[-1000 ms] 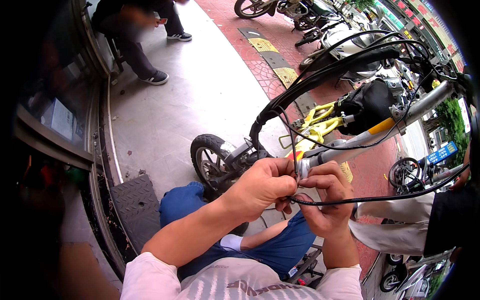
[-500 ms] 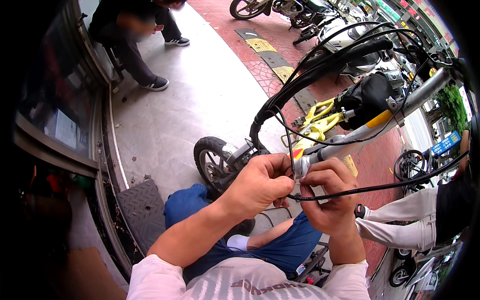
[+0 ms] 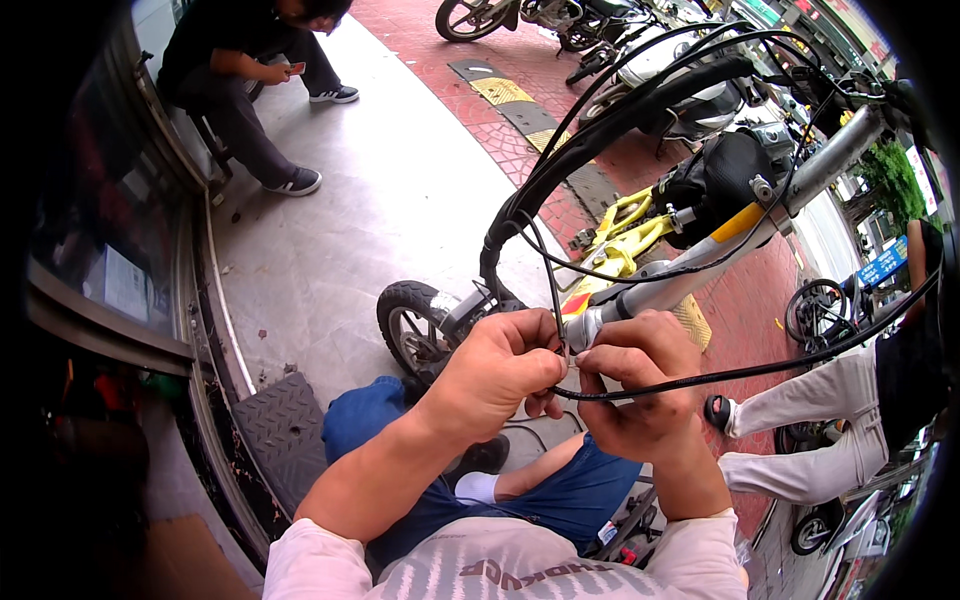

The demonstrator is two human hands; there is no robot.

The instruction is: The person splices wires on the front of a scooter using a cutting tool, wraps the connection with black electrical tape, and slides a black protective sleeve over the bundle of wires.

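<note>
My left hand (image 3: 490,375) is closed in a pinch on a thin black wire (image 3: 552,275) that drops from the cable bundle above. Facing it, my right hand (image 3: 650,385) is closed too, its thumb and fingertips meeting a small pale bit beside the left fingertips. A black cable (image 3: 780,370) runs from below the fingertips across my right hand and off to the right. Just behind the fingers stands the silver tube (image 3: 650,292) of a scooter or folding bike. The exact joint between the fingertips is too small to make out.
A thick black cable bundle (image 3: 590,150) arches over the tube. A small wheel (image 3: 408,325) stands beyond my left hand. Someone in dark clothes sits at the far left holding a phone (image 3: 297,69); another person in pale trousers (image 3: 810,450) stands at right. Motorcycles (image 3: 560,25) are parked behind.
The view has shifted slightly, so the scene sits a little further left. Both hands keep their pinch, with the fingertips still close together. The standing person at right shows more fully.
</note>
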